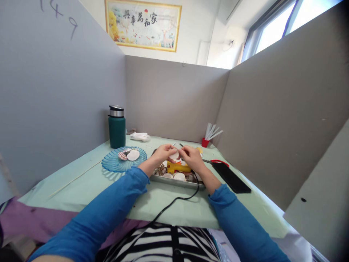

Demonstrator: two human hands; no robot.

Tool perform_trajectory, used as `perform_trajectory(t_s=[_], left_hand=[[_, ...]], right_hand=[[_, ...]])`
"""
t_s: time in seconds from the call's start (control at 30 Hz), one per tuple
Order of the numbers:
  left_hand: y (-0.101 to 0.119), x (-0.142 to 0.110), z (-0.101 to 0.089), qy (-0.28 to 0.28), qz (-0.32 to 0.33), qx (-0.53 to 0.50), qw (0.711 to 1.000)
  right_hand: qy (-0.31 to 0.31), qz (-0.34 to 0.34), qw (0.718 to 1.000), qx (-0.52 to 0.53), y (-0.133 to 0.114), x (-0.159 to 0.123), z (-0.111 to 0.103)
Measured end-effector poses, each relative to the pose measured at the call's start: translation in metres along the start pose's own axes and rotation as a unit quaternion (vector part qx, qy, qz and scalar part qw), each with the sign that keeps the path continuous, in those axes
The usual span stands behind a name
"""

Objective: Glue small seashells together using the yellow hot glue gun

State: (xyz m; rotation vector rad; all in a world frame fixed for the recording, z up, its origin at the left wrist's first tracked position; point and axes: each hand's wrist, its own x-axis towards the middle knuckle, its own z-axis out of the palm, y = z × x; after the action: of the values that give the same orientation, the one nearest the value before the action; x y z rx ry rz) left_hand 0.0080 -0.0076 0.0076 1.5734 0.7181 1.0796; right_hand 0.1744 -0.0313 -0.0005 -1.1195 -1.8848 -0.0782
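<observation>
My left hand (163, 154) pinches a small pale round disc (174, 155) above a metal tray (178, 183). Against the disc's right edge, the fingers of my right hand (192, 157) are pressed together; whatever lies between them is too small to make out. Below both hands, a yellow hot glue gun (177, 167) rests in the tray, its black cord (177, 199) running over the table edge towards me. Seashells (160, 170) and white round pieces (179, 177) lie around the glue gun. My hands partly hide the tray's far side.
To the left is a blue scalloped plate (109, 163) bearing shells and a white disc (133, 155). Behind it stands a green bottle (117, 129). A black phone (231, 178), red-handled scissors (220, 162) and a red cup (205, 142) of glue sticks are at right. Grey partitions (177, 98) enclose the table.
</observation>
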Motion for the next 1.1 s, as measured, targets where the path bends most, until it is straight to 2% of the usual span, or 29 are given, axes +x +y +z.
perform_trajectory(t_s=[0.4, 0.9, 1.1], left_hand=[[-0.0037, 0.0020, -0.0007, 0.001, 0.022, 0.033, 0.999], [0.0040, -0.0023, 0.0018, -0.003, -0.020, 0.016, 1.000], [0.0007, -0.0004, -0.0014, -0.007, -0.027, 0.003, 1.000]], right_hand=[[-0.005, 0.005, 1.000, -0.019, 0.0038, 0.0011, 0.0005], [-0.017, 0.026, 1.000, -0.006, 0.0053, 0.0030, 0.0027], [-0.022, 0.019, 1.000, -0.009, 0.0047, 0.0028, 0.0032]])
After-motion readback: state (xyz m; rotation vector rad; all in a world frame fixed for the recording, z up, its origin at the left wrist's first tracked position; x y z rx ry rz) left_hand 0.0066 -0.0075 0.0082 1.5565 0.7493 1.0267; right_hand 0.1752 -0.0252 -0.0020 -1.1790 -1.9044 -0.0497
